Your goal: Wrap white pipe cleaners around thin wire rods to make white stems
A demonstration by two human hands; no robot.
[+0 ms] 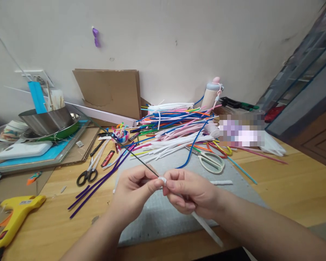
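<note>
Here, above the wooden desk (296, 181) and grey cutting mat (163, 221), in front of the heap of coloured pipe cleaners (179, 127), the left hand (133, 192) and right hand (192, 190) meet, a long white pipe cleaner (208, 230) trailing below the right and a thin dark stem (136, 156) slanting up from the left. Each grip is closed, thumb and fingers pinching the small white fuzzy piece (162, 179) at the stem's lower end; firm left pressure there, with light, even right-hand tension close in, should limit slipping without crushing the pile.
</note>
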